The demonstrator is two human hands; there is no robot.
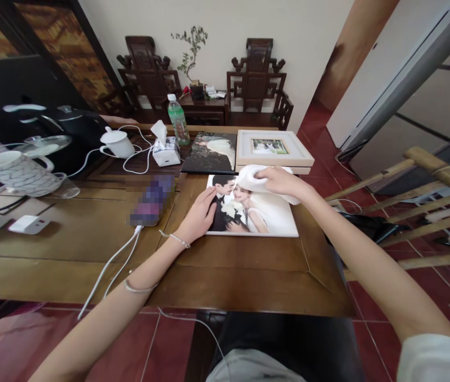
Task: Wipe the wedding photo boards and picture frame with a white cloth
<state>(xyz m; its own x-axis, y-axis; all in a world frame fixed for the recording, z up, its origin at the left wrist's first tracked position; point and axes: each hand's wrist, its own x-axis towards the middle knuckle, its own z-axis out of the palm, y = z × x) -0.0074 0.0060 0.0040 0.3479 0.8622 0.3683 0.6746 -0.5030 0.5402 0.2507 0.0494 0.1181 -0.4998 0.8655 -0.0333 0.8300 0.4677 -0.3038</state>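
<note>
A large wedding photo print [264,215] lies flat on the wooden table [225,276] in front of me. My left hand [200,215] rests flat on its left edge, fingers stretched out, holding it down. My right hand [280,180] presses a white cloth [254,180] onto the print's upper part, fingers closed over the cloth.
Behind the print lie a dark photo print [211,153] and a white framed picture [272,148]. A tissue box [166,151], green bottle [178,121], white teapot [116,142], patterned mug [18,172], a phone on a white cable [151,201] and a kettle sit left. A wooden chair back [427,185] stands right.
</note>
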